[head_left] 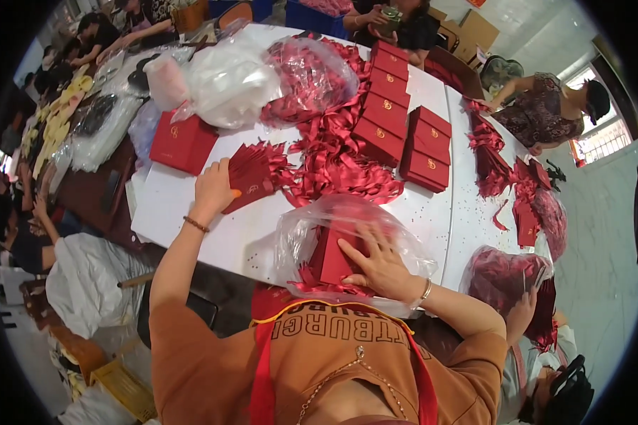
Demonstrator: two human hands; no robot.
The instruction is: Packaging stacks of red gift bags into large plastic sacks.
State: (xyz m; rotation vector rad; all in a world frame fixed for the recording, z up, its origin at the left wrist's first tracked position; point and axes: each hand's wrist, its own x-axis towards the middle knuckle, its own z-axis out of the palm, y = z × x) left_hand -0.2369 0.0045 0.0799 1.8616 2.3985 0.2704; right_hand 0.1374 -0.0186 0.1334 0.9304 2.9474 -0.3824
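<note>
My left hand [216,188] grips the left edge of a fanned stack of flat red pieces with ribbons [256,176], which look like small gift bags. Something orange covers one of its fingertips. In front of my body a clear plastic bag [294,237] stands with its mouth spread wide. Inside it sits a block of red pieces [329,258] with loose ribbon around its base. My right hand [383,268] reaches into this bag, its fingers spread flat against the right side of the block.
Red ribbons [340,173] heap mid-table beside stacked red packs [381,127] [427,152]. A red box [182,144] and filled plastic bags [230,81] stand at the back left. People work around the table; one at the lower right handles a bag of red pieces [507,280].
</note>
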